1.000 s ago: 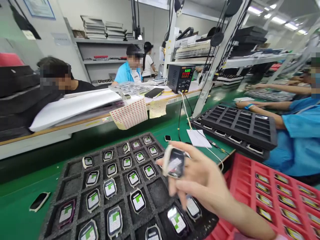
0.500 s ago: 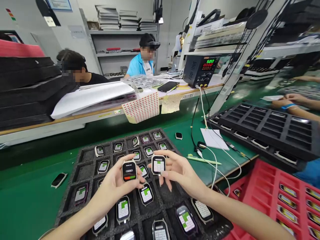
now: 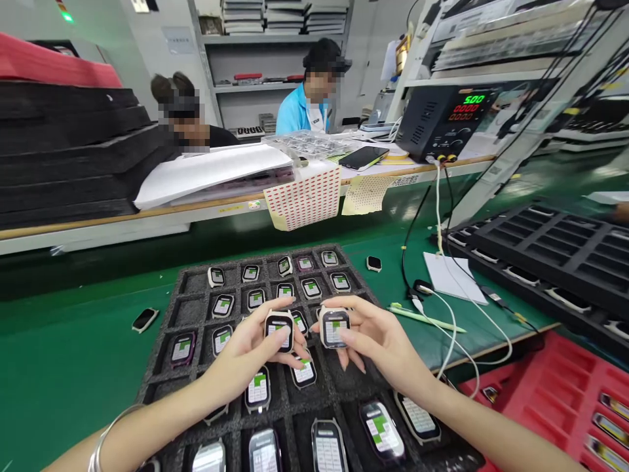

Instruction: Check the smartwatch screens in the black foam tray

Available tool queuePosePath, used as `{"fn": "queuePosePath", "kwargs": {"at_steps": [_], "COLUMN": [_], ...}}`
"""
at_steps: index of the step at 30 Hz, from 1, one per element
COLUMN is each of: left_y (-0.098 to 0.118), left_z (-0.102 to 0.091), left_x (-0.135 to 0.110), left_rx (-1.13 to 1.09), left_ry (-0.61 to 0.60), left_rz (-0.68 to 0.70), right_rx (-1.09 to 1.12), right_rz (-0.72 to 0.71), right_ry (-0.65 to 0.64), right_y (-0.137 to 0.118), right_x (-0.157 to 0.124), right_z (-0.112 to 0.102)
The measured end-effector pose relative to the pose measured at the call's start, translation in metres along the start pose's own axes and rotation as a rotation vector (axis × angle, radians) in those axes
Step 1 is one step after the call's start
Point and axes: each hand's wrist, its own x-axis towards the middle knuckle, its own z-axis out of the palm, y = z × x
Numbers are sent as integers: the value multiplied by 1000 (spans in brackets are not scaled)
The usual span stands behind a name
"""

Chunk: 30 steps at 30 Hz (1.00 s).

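Two watches are in your grip, one per hand, side by side and apart, raised over the black foam tray (image 3: 191, 313). Your left hand (image 3: 253, 344) is closed about the left watch (image 3: 275, 324), with the thumb lying over its screen and the fingers curled to the far side. Your right hand (image 3: 376, 334) pinches the right watch (image 3: 333, 326) between the thumb, at its lower corner, and the fingers behind. Both screens show a white layout with a green block. Below, rows of watches sit in the tray's compartments, among them a purple-framed watch (image 3: 183, 349) near the left edge. On the green bench (image 3: 88, 373), one loose watch (image 3: 145, 320) lies left of the tray; a green pen (image 3: 425, 318) lies to its right, near a white paper sheet (image 3: 455, 278).
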Motion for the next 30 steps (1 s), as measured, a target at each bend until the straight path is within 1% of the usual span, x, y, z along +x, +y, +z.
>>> {"fn": "queuePosePath", "kwargs": {"at_steps": [3,5,8,10,13,16,19,22,25,27,30], "left_y": [0,0,0,1,2,2,2,2,3,3,4], "left_z": [-2,-2,-1,1,4,4,2,0,0,1,3], "left_x": [-1,-1,-2,-3,-3,-3,-3,-4,-2,-1,-1], "left_rx": [6,-2,-28,-28,3,27,56,92,127,154,191], "left_ry": [-5,-22,-49,-32,15,32,15,-16,-3,29,56], "left_rz": [14,37,71,80,63,57,63,71,61,42,23], "right_rx": [34,52,47,46,98,174,171,108,69,77,131], "right_rz": [2,12,16,11,6,-6,-16,-22,-15,-18,-27], "right_ry": [-81,-110,-81,-55,-82,-110,-90,-23,5,-29,-115], "right_y": [2,3,5,6,8,9,11,11,11,11,11], "right_x": [-2,-2,-1,-1,-1,-1,0,-1,-2,-2,-3], "right_z": [-1,0,2,2,0,-2,-2,1,1,0,-2]}}
